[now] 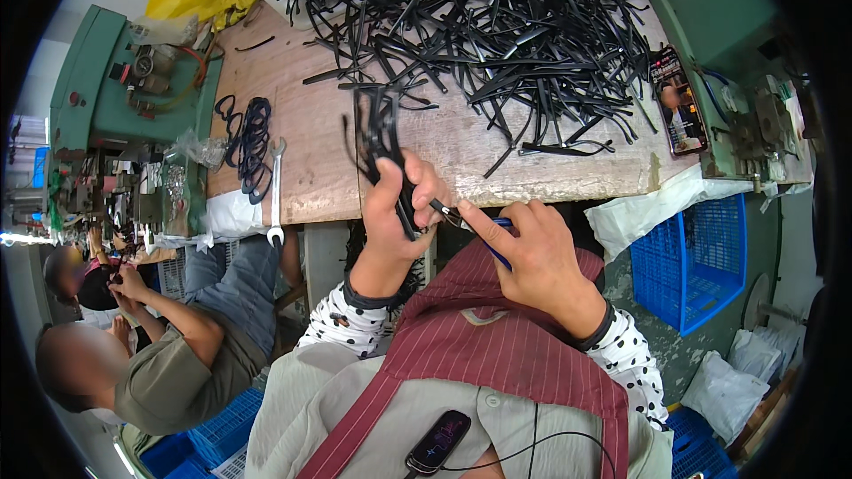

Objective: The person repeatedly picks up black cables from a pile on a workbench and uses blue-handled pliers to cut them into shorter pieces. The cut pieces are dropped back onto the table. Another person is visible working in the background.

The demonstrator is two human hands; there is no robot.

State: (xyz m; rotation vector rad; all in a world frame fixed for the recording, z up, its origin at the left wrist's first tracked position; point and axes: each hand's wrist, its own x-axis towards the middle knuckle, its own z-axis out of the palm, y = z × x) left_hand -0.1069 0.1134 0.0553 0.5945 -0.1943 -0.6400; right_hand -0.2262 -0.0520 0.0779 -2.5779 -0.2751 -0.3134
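While I watch remotely through the head camera, the left hand [395, 208] closes its fingers and thumb around a loose bundle of slim, curved black strips [383, 137], held upright over the near edge of the pale wooden table [306, 146]; their upper ends blur. The right hand [541, 259] grips blue-handled metal pliers [453, 217], its index finger stretched along them. I see the pliers' tip at the end of one black strip beside the left fingertips, but I cannot tell whether it bites.

For writing, I find a phone with a lit screen [680, 106] leaning by the right-hand green machine [732, 31], its characters too small for me to read, and a black oval device [441, 441] on the person's chest showing glowing marks.

Among containers, I see a blue plastic lattice crate [652, 270] below the table at right, its contents unclear to me, and pale plastic sacks [723, 390] beyond it, bulging and opaque. A clear plastic bag [177, 195] at left holds small silvery pieces. A large heap of similar black strips [532, 44] covers the table's far side, and a silver open-ended wrench [276, 186] lies left.
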